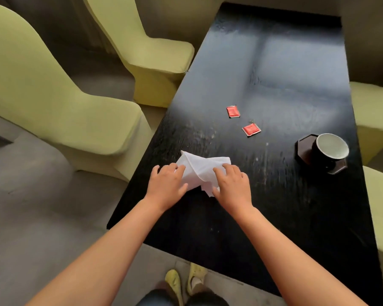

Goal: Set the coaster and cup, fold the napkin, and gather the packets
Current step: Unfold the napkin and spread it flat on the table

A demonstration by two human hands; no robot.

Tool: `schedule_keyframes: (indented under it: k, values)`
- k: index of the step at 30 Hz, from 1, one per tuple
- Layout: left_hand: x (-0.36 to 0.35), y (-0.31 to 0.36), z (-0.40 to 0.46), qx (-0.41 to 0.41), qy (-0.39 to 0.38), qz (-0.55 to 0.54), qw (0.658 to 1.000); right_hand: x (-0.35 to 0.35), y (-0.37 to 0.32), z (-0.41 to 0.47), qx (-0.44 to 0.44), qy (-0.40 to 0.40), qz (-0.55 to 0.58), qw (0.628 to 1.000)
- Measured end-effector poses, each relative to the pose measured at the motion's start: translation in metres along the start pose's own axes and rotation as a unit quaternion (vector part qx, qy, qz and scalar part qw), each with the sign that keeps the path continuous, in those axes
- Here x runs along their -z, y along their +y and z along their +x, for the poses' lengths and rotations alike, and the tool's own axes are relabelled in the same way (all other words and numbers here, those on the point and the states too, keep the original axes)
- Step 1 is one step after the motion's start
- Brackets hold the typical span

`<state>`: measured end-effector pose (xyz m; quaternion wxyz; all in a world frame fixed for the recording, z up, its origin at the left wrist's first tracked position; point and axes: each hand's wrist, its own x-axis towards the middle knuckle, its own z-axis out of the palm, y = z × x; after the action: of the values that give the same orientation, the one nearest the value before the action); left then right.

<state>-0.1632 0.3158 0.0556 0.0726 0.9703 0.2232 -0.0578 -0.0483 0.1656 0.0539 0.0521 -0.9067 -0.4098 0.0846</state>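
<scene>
1. Fingers of left hand and right hand flat and spread, pressing on crumpled white paper napkin; nothing pinched.
2. Napkin between both hands near the left edge of long black wooden table, long axis running left-right, hands equally near.
3. Beyond the napkin: two small red square packets, well apart from it; right hand nearer.
4. Right of the napkin: dark cup with pale inside on dark octagonal coaster, seemingly set.
5. No readable writing on packets.
</scene>
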Motion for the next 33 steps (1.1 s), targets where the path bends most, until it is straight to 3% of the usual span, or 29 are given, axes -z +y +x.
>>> schedule_keyframes:
  k: [7, 10, 14, 18, 22, 26, 31, 33]
  values:
    - [-0.047, -0.004, 0.043, -0.052, -0.054, -0.01, 0.997, -0.053, 0.002, 0.031, 0.031, -0.042, -0.038, 0.998]
    - [-0.067, -0.002, 0.061, -0.081, -0.085, -0.011, 0.993, -0.068, 0.003, 0.04, 0.013, -0.02, -0.035, 0.999]
    - [-0.074, -0.007, 0.077, -0.121, -0.014, -0.051, 0.991, -0.072, 0.007, 0.045, -0.026, 0.038, -0.001, 0.999]
    - [-0.063, -0.019, 0.085, -0.186, -0.026, -0.076, 0.979, -0.061, 0.014, 0.053, -0.018, 0.038, 0.0, 0.999]
    - [-0.027, -0.029, 0.098, -0.207, -0.039, -0.105, 0.972, -0.031, 0.011, 0.064, 0.003, 0.063, 0.033, 0.997]
    - [0.038, -0.03, 0.12, -0.212, -0.034, -0.2, 0.956, 0.025, 0.016, 0.085, -0.018, 0.099, 0.14, 0.985]
    - [0.123, -0.015, 0.133, -0.214, 0.015, -0.319, 0.923, 0.113, 0.011, 0.09, -0.006, 0.227, 0.238, 0.944]
    - [0.148, -0.006, 0.131, -0.23, 0.024, -0.353, 0.907, 0.132, 0.006, 0.082, 0.026, 0.243, 0.261, 0.934]
